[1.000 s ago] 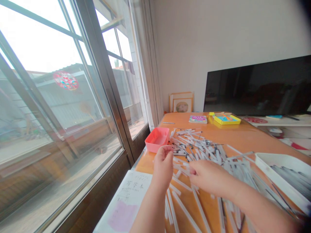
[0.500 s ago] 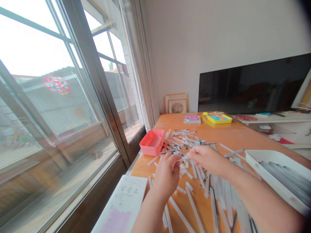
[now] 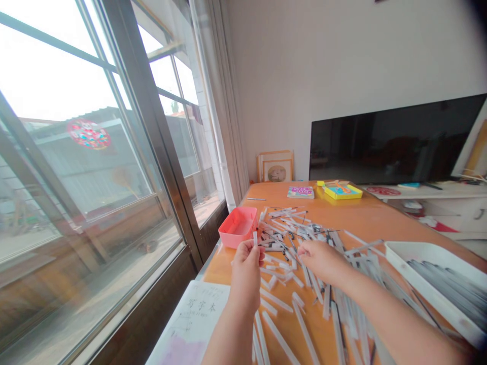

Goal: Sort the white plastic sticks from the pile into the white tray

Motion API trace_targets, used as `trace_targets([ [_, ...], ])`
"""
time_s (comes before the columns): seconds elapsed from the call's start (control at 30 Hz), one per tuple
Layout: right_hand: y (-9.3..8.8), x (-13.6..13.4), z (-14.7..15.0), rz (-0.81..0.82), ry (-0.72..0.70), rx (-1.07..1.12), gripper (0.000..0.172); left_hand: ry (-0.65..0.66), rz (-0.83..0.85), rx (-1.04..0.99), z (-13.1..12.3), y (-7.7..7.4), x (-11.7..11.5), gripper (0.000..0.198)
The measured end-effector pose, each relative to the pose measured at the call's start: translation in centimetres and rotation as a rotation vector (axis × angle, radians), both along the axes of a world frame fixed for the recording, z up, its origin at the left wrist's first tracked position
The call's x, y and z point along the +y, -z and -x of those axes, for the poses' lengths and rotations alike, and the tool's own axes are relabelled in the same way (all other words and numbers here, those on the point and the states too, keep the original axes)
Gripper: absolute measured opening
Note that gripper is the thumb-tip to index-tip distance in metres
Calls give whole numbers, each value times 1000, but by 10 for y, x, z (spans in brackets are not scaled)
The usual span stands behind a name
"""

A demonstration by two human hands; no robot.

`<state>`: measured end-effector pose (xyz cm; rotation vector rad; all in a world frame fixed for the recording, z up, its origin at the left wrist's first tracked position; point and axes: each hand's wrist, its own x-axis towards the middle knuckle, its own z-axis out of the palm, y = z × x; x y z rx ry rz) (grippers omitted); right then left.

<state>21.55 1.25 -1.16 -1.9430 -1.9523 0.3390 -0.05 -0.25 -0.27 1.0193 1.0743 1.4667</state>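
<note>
Tube (image 3: 254, 238) (short, white) upright in left hand (image 3: 245, 268).

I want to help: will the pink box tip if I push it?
The pink box looks low and wide, so it would probably slide, not tip. It seems thin, empty plastic, so likely light. It sits near the table edge, so a hard push might drop it.

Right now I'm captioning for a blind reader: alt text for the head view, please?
The person's left hand pinches a short white piece upright while the right hand reaches into a pile of white strips on an orange table beside a pink tray.
</note>
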Motion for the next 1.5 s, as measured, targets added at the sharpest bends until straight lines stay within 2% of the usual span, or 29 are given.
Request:
trace_targets([
  [0.13,3,14,12,39,22,-62,15,-21,65,-78,0,4,2,28],
  [0.33,8,39,31,63,99,-142,17,21,95,-98,-3,6,2,18],
  [0.57,13,52,45,74,147,-96,14,34,120,-74,-6,9,0,14],
  [0.7,14,52,40,47,129,35,4,44,114,-61,-7,9,-1,12],
  [0.87,10,40,30,-12,49,333,20,75,121,-93,-9,6,-3,12],
  [1.0,-5,20,25,-44,2,598,24,166,167,-143,-14,4,-6,14],
  [1.17,-33,-1,22,-144,40,1081,26,302,194,-181,-20,3,-12,13],
  [1.3,-50,-8,21,-303,69,1136,29,401,191,-169,-21,0,-17,12],
  [1.5,-54,-8,20,-360,76,1092,28,473,170,-145,-21,-1,-22,11],
])
